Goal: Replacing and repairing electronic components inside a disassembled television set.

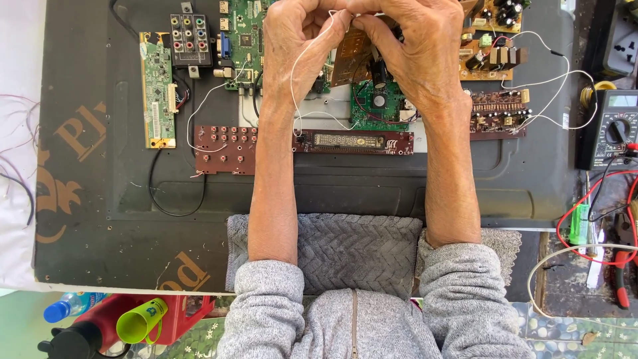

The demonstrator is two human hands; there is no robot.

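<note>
Head view: both hands meet at the top of a dark panel, pinching a thin white wire.

Left hand (296, 40) and right hand (419, 50) are pressed fingertip to fingertip, both pinching the white wire (293, 100), which loops down past the left wrist. Under the hands lie a green circuit board (375, 103) and a long brown display board (352, 141); a brown button board (224, 149) sits to the left. Forearms rest on a grey knitted cloth (352, 249). A black multimeter (615, 129) lies at the right edge of the counter (565, 282).
</note>
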